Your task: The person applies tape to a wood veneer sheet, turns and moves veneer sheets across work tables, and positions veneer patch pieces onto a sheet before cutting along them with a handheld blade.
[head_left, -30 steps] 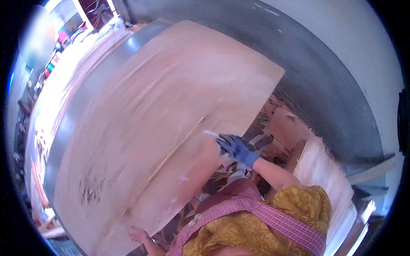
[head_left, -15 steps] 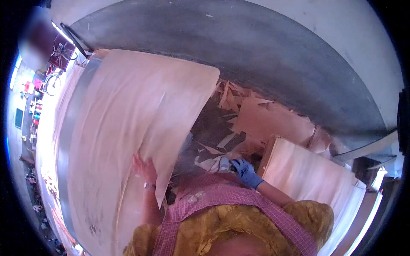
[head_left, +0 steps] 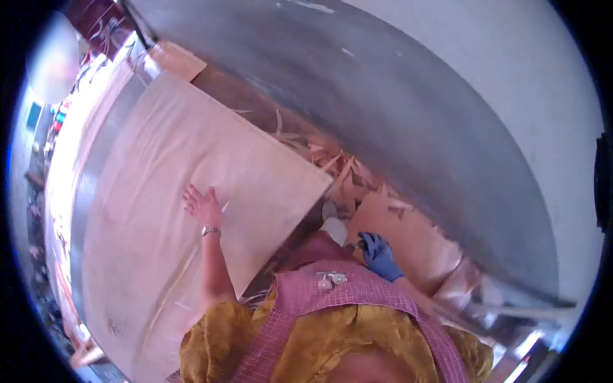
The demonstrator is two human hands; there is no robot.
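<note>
A large pale veneer sheet [head_left: 255, 159] lies on a raised surface at the left, with a yellowish line running along its lower part. Over the middle of the sheet, my bare left hand [head_left: 203, 205] is spread, a watch on its wrist; whether it touches the sheet is unclear. My right hand [head_left: 378, 254], in a blue and dark glove, is low beside my apron with its fingers curled. Something small and dark seems to be at its fingertips, too small to name.
Torn veneer scraps [head_left: 408, 236] cover the floor between the sheet and a grey wall [head_left: 383, 115]. My shoe [head_left: 329, 210] shows beyond my apron [head_left: 345, 287]. A smaller sheet piece [head_left: 175, 60] lies at the far corner.
My left hand has moved up and slightly left over the sheet. My gloved right hand has left the sheet's edge and is now beside my apron. The view has shifted.
</note>
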